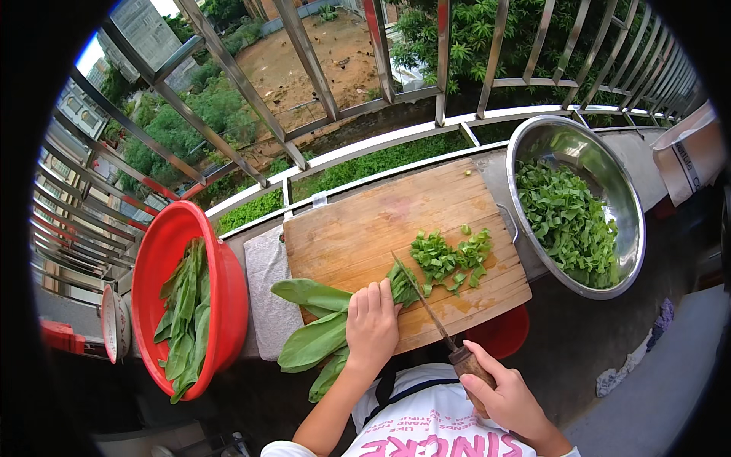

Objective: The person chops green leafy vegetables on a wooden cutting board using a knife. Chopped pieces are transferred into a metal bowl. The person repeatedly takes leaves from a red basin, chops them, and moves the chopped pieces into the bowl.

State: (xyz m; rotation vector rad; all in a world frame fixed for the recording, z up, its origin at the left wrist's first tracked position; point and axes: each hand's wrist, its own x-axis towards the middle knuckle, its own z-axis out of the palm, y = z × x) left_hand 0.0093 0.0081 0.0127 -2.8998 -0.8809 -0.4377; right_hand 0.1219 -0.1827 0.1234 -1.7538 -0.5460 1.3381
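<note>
A bunch of leafy greens point(317, 340) lies across the left front corner of a wooden cutting board point(354, 228), leaves hanging past its edge. My left hand point(374, 323) presses and grips the bunch near its cut end. Just right of it, a knife point(425, 303) meets the greens; its wooden handle is in my right hand point(499, 391). Chopped greens point(440, 254) form a loose pile on the board's right side. More chopped greens point(565, 223) fill part of a steel basin point(633, 251) at the right. At the left, a red plastic basin point(231, 308) holds whole leaves point(185, 320).
Metal railing bars point(440, 63) run along the ledge behind the board. A grey towel point(268, 297) lies between the board and the red basin. Below the board's right front edge is a red container point(505, 331). A printed bag point(688, 157) stands at the far right.
</note>
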